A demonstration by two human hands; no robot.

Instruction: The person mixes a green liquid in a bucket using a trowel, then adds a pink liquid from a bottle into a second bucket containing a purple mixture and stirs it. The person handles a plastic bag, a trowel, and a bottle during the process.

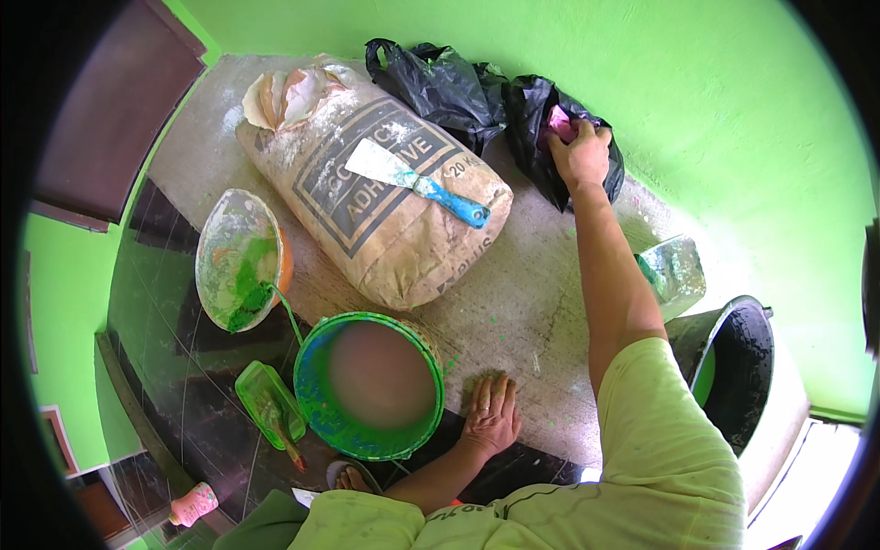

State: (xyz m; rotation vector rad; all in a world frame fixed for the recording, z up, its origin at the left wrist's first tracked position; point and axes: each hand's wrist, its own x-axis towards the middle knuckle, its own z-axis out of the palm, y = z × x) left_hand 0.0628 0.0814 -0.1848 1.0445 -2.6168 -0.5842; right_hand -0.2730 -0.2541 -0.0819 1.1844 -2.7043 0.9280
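Observation:
My right hand [584,156] reaches to the far wall and has its fingers curled in the mouth of a black plastic bag [536,112]. Between them is a crumpled pink thing [558,123], partly hidden by the bag and fingers. My left hand [492,414] lies flat on the rough grey slab [522,357], near its front edge, fingers stretched out and holding nothing. Beside it stands a green-rimmed bucket [382,383] with cloudy, pinkish-grey liquid. A paper sack of powder adhesive [367,229] lies beyond, torn at its far end, with a blue-handled putty knife [417,183] on top.
A second black bag [449,87] leans on the green wall. Left are a paint-smeared hard hat-like bowl [240,261] and a green tray [268,403] with a brush [282,431]. Right are a clear container [676,273] and a large dark bucket [741,371]. A pink bottle [193,504] lies lower left.

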